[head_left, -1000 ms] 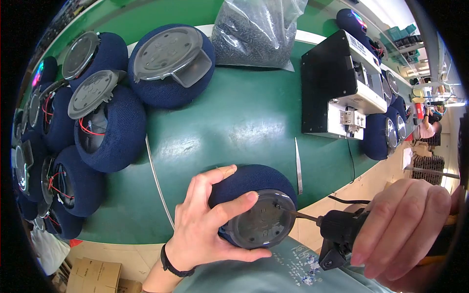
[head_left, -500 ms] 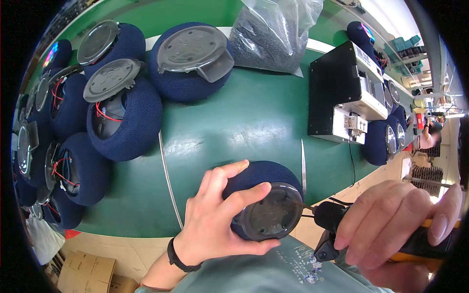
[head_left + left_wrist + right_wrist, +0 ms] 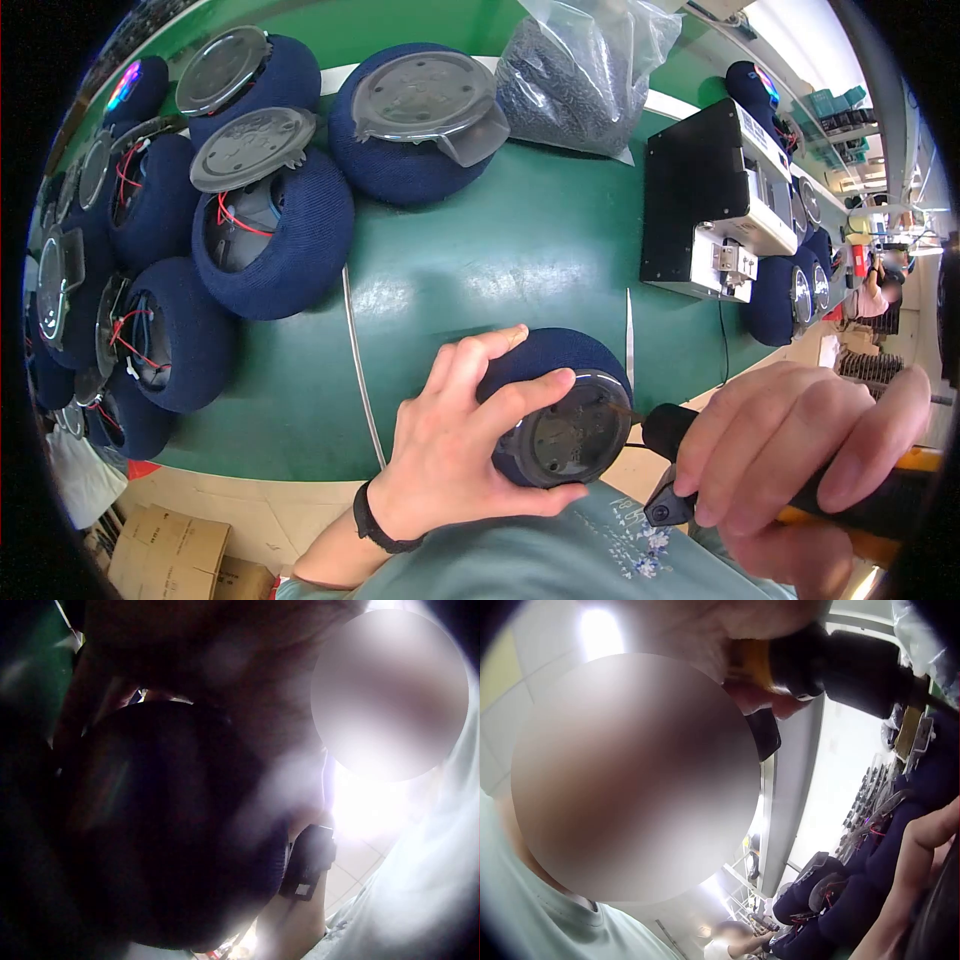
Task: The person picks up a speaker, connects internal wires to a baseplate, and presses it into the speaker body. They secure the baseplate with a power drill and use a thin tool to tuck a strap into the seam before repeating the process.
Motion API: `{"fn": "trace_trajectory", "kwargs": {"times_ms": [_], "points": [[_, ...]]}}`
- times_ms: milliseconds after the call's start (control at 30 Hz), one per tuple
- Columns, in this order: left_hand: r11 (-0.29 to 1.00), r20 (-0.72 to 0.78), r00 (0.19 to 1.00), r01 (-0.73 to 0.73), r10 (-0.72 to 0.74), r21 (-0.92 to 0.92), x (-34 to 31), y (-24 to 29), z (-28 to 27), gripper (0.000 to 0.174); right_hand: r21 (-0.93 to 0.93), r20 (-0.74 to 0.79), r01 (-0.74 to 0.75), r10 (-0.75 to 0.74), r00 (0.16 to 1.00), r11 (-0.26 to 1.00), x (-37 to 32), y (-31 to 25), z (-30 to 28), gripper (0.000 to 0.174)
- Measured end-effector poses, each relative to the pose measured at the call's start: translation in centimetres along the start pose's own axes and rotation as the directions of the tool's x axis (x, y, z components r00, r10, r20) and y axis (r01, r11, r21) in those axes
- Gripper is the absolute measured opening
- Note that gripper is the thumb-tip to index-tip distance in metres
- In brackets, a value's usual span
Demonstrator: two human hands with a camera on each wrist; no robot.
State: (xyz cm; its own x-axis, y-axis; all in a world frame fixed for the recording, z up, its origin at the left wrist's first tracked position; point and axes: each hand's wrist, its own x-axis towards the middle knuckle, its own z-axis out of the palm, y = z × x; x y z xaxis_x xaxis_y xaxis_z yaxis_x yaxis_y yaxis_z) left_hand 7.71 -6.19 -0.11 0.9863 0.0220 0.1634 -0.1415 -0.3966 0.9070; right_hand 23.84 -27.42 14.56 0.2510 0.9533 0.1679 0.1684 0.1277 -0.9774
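Note:
My left hand (image 3: pixel 450 440) grips a round navy fabric-covered speaker (image 3: pixel 555 350), thumb and fingers spread around its side and rim. A translucent grey round cover (image 3: pixel 575 435) with small screw holes sits on the speaker's flat face, turned up toward the head camera. In my right hand (image 3: pixel 790 450) is a black and orange electric screwdriver (image 3: pixel 668 430), fingers wrapped round its body. Its thin bit meets the cover near the upper right rim. The right wrist view shows the screwdriver's black nose (image 3: pixel 862 671); the left wrist view shows the speaker as a dark shape (image 3: pixel 172 825).
Several navy speakers (image 3: pixel 310 230) crowd the left of the green table (image 3: pixel 480 250), some with covers hinged up and red wires showing. A clear bag (image 3: pixel 570 90) of small dark pieces, a black and silver box machine (image 3: pixel 700 190) and tweezers (image 3: pixel 629 330) lie beyond.
The head view has shifted, so the table items appear farther right. The screwdriver body has come closer to the cover, with less of its bit showing; the left hand keeps its hold.

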Motion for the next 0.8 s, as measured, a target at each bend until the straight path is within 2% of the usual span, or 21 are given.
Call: {"fn": "trace_trajectory", "kwargs": {"times_ms": [67, 100, 133, 167, 200, 233, 267, 333, 400, 433, 467, 500, 600, 633, 800], "points": [[1.000, 0.002, 1.000, 0.003, -0.003, 0.002, -0.1, 0.0, 0.0, 0.089, 0.057, 0.138, -0.010, 0.002, 0.990, 0.998, -0.1, 0.3, -0.7, 0.068], [1.000, -0.002, 1.000, -0.024, 0.024, 0.019, -0.1, 0.0, 0.0, 0.095, 0.082, 0.205, -0.014, -0.003, 0.979, 0.997, -0.2, 0.4, -0.8, 0.070], [0.998, -0.003, 0.999, -0.054, 0.055, 0.038, 0.0, 0.0, 0.0, 0.101, 0.076, 0.203, -0.005, -0.011, 0.979, 0.997, -0.3, 0.6, -0.3, 0.070], [0.997, 0.000, 0.998, -0.069, 0.069, 0.045, 0.0, 0.0, 0.0, 0.101, 0.069, 0.022, 0.086, -0.088, 0.996, 0.994, -0.2, 1.1, 0.9, 0.063], [0.997, 0.005, 0.999, -0.048, 0.048, 0.053, -0.1, 0.1, 0.0, 0.102, 0.042, -0.162, 0.176, -0.168, 0.973, 0.983, -0.2, 1.7, 2.2, 0.058], [0.998, 0.013, 0.999, -0.034, 0.033, 0.057, -0.1, 0.2, 0.0, 0.104, -0.006, -0.339, 0.259, -0.246, 0.908, 0.966, -0.3, 2.1, 3.3, 0.057], [0.996, 0.025, 0.998, -0.065, 0.064, 0.055, -0.1, 0.4, 0.1, 0.104, -0.075, -0.500, 0.331, -0.323, 0.804, 0.941, -0.6, 2.2, 3.6, 0.059], [1.000, -0.009, 1.000, 0.003, -0.003, 0.031, -0.2, 0.6, 0.4, 0.108, -0.222, -0.623, 0.484, -0.505, 0.597, 0.846, -1.8, 1.8, 2.6, 0.065], [0.997, 0.008, 0.999, -0.033, 0.033, 0.067, -0.2, 0.8, 0.8, 0.110, -0.545, -0.728, 0.253, -0.601, 0.329, 0.799, -5.2, 0.8, 0.2, 0.078], [0.996, -0.031, 0.999, -0.039, 0.041, 0.082, -0.3, 0.7, 1.1, 0.110, -0.607, -0.748, 0.139, -0.622, 0.232, 0.782, -6.4, 1.0, -1.8, 0.075], [0.994, -0.068, 0.997, -0.041, 0.048, 0.098, -0.4, 0.6, 1.4, 0.111, -0.628, -0.750, 0.058, -0.624, 0.219, 0.776, -6.6, 1.2, -3.4, 0.067], [0.997, -0.090, 0.995, -0.029, 0.035, 0.065, -0.5, 0.5, 1.7, 0.107, -0.599, -0.760, 0.092, -0.601, 0.248, 0.796, -6.6, 1.9, -4.7, 0.061], [0.995, -0.111, 0.992, -0.049, 0.058, 0.082, -0.7, 0.4, 2.0, 0.109, -0.501, -0.773, 0.194, -0.536, 0.338, 0.844, -6.8, 4.1, -6.6, 0.043], [0.994, -0.108, 0.991, -0.063, 0.073, 0.089, -0.8, 0.3, 2.0, 0.111, -0.498, -0.772, 0.194, -0.534, 0.345, 0.845, -6.8, 4.6, -6.5, 0.036], [0.991, -0.106, 0.991, -0.067, 0.079, 0.112, -0.8, 0.5, 2.1, 0.111, -0.453, -0.812, 0.183, -0.488, 0.319, 0.873, -6.7, 5.3, -5.7, 0.029]]}}
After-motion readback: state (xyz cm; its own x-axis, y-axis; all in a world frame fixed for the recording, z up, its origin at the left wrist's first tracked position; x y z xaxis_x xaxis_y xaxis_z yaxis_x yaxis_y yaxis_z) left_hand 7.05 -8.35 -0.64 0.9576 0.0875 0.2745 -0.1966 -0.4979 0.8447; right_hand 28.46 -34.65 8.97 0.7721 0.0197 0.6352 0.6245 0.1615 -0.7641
